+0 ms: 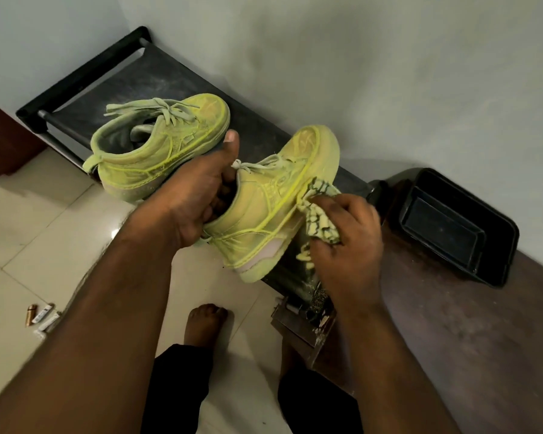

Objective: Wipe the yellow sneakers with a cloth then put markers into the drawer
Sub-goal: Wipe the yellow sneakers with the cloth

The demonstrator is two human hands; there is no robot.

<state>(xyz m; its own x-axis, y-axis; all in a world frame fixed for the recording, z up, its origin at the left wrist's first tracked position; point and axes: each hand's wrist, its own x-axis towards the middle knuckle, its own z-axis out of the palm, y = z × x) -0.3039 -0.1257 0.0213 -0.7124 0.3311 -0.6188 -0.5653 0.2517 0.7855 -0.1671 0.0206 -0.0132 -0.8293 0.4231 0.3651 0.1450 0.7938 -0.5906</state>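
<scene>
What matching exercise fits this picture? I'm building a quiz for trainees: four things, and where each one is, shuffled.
Things:
1. cloth
2. second sneaker
3. black tray
4. markers

Places:
A. on the floor tiles
B. in the right hand, against the held sneaker
C. on the brown surface by the wall
D. on the black rack

Pairs: 1-B, 2-D, 3-C, 4-A

dusty yellow sneaker [264, 211] held tilted, patterned cloth [322, 220] against its sole, second sneaker [157, 145] on rack
</scene>
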